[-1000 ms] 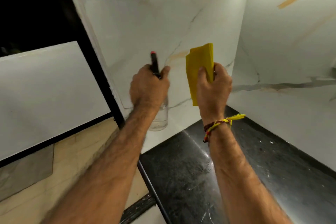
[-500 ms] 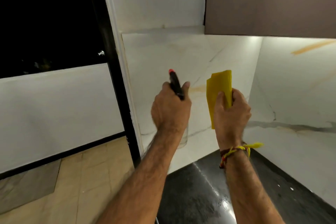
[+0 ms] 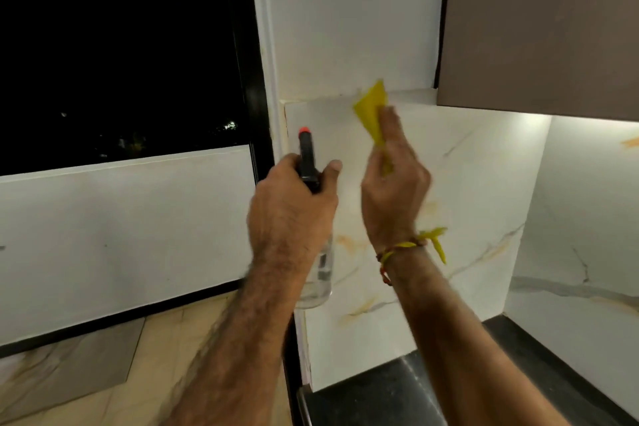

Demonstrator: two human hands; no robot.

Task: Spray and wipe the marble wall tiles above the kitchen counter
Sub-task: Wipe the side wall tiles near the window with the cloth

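Observation:
My left hand grips a clear spray bottle with a black head and red nozzle, held upright in front of the marble wall tiles. My right hand holds a yellow cloth with fingers stretched over it, near the top edge of the tiles, just below the white ledge. Whether the cloth touches the tile I cannot tell; the hand is blurred. The bottle's lower part shows under my left wrist.
A brown wall cabinet hangs at the upper right, lit underneath. The black counter lies below the tiles. A black-framed dark window and a white wall fill the left. Marble tiles continue on the right wall.
My right hand has risen with the yellow cloth to the top edge of the tiles and turned leftward. The left hand keeps the bottle upright. My view has tilted up.

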